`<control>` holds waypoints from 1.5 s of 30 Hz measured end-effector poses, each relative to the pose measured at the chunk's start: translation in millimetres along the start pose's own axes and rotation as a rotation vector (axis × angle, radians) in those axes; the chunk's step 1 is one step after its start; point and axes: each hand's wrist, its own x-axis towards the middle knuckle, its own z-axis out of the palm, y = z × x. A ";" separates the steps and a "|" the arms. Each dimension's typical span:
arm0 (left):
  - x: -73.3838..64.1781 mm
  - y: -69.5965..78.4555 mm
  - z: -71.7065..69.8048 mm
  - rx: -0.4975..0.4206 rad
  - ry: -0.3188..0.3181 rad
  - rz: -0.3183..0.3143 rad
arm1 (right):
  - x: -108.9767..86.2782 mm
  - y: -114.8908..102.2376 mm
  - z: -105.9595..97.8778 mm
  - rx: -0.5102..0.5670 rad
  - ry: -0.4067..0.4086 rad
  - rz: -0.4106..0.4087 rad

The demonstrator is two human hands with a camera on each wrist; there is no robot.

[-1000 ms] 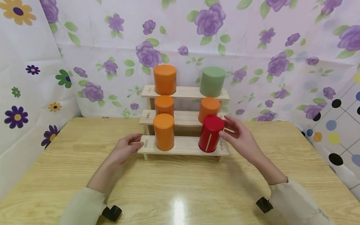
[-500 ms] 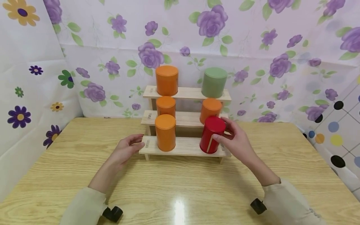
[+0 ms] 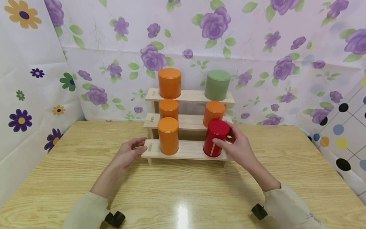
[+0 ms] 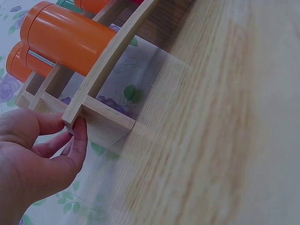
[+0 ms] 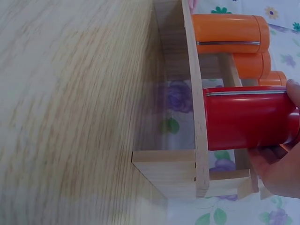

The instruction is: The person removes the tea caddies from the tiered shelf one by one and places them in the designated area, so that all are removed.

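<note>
A three-step wooden display rack (image 3: 190, 150) stands on the table with lidded tin canisters on its steps. On the lowest step's right side, a red canister (image 3: 215, 129) stands upright, and my right hand (image 3: 239, 147) grips it from the right, thumb across the front. In the right wrist view the red canister (image 5: 248, 119) rests its base on the plank. My left hand (image 3: 130, 154) pinches the left end of the lowest plank; the left wrist view shows the thumb and a finger (image 4: 80, 140) on either side of it. An orange canister (image 3: 168, 136) stands on that step's left side.
Behind are orange canisters on the middle step, left (image 3: 168, 108) and right (image 3: 213, 114). The top step holds another orange canister (image 3: 170, 83) and a green canister (image 3: 218, 85). Flowered cloth (image 3: 114, 44) hangs close behind the rack on the wooden table (image 3: 160, 190).
My right hand has moved leftward around the red canister, its thumb coming from the side onto the front. The left hand keeps its place at the rack, and the canisters stay put.
</note>
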 end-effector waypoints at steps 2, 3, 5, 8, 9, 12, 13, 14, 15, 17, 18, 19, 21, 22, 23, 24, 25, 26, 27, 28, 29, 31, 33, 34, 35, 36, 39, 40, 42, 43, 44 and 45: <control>0.2 0.0 -0.2 0.002 0.001 0.005 | -0.2 -1.2 -0.1 -0.001 0.001 0.004; 0.2 -0.1 -0.3 0.004 0.001 0.007 | -0.1 -1.4 -0.2 -0.001 0.000 0.007; 0.2 -0.3 -0.7 0.004 0.000 0.011 | 0.3 -1.8 -0.5 0.000 -0.001 0.011; 0.1 -0.6 -1.0 0.003 -0.002 0.017 | 1.2 -1.5 -0.7 0.002 -0.003 0.010; 0.1 -0.8 -1.1 0.002 -0.003 0.019 | 1.5 -1.3 -0.8 0.003 -0.004 0.009; 0.1 -1.4 -1.0 0.000 -0.004 0.022 | 1.9 -0.3 -1.0 0.005 -0.005 0.008; 0.1 -1.5 -1.0 0.000 -0.002 0.021 | 2.0 0.1 -1.0 0.006 -0.007 0.010; 0.2 -1.7 -0.9 0.000 -0.001 0.020 | 1.9 0.4 -1.1 0.008 -0.008 0.011; 0.4 -1.9 -0.9 -0.001 0.002 0.019 | 1.8 0.5 -1.1 0.011 -0.009 0.014; 0.7 -2.6 -0.8 0.000 0.003 0.017 | 1.7 0.9 -1.0 0.017 -0.010 0.021; 0.9 -2.9 -0.7 0.000 0.003 0.016 | 1.7 0.9 -1.0 0.020 -0.010 0.021; 1.1 -3.2 -0.8 0.000 0.004 0.015 | 1.5 0.7 -1.0 0.023 -0.009 0.021; 1.5 -3.5 -0.5 0.001 0.002 0.018 | 1.4 0.4 -1.0 0.027 -0.008 0.023; 1.6 -3.7 -0.4 0.001 0.000 0.019 | 1.2 0.2 -1.0 0.026 -0.008 0.022; 1.8 -3.9 -0.5 0.001 0.001 0.019 | 1.1 -0.1 -1.1 0.025 -0.009 0.023; 1.8 -3.9 -0.6 0.002 0.000 0.021 | 1.1 -0.4 -1.0 0.024 -0.009 0.024; 1.8 -4.0 -0.8 0.003 0.000 0.022 | 1.3 -0.7 -1.1 0.023 -0.009 0.026; 1.7 -3.9 -0.9 0.003 -0.002 0.024 | 1.5 -1.0 -1.1 0.021 -0.007 0.031; 1.7 -3.9 -1.1 0.004 -0.002 0.025 | 1.8 -1.3 -1.2 0.022 -0.006 0.036; 1.6 -3.9 -1.4 0.005 -0.003 0.026 | 2.0 -1.9 -1.5 0.023 -0.005 0.038; 1.4 -3.8 -1.7 0.006 -0.003 0.027 | 2.2 -2.2 -2.0 0.024 -0.004 0.038; 1.1 -3.6 -2.1 0.008 -0.005 0.029 | 2.6 -2.7 -3.2 0.024 0.001 0.032; 1.0 -3.6 -2.1 0.009 -0.004 0.029 | 2.1 -2.7 -4.8 0.025 0.002 0.025; 1.1 -3.7 -2.0 0.008 -0.003 0.028 | 1.9 -2.9 -5.7 0.024 0.002 0.021; 1.1 -3.5 -1.8 0.008 -0.004 0.029 | 1.7 -2.8 -6.5 0.025 0.003 0.020; 1.0 -3.3 -1.6 0.010 -0.005 0.031 | 1.5 -3.0 -7.2 0.023 0.004 0.022; 1.3 -3.3 -1.1 0.008 0.000 0.025 | 0.7 -4.0 -9.3 0.016 0.005 0.034; 1.2 -3.3 -1.1 0.008 -0.001 0.024 | 0.4 -4.8 -10.3 0.011 0.006 0.036; 1.2 -3.2 -1.6 0.008 0.001 0.021 | 0.0 -6.0 -12.4 0.007 0.009 0.042; 1.2 -3.3 -1.7 0.007 0.003 0.019 | -0.2 -6.7 -13.6 0.003 0.013 0.045; 1.2 -3.2 -2.0 0.007 0.001 0.020 | -0.4 -7.5 -14.9 0.002 0.017 0.046; 1.2 -3.3 -2.1 0.009 0.000 0.021 | -0.7 -8.4 -16.3 0.001 0.021 0.045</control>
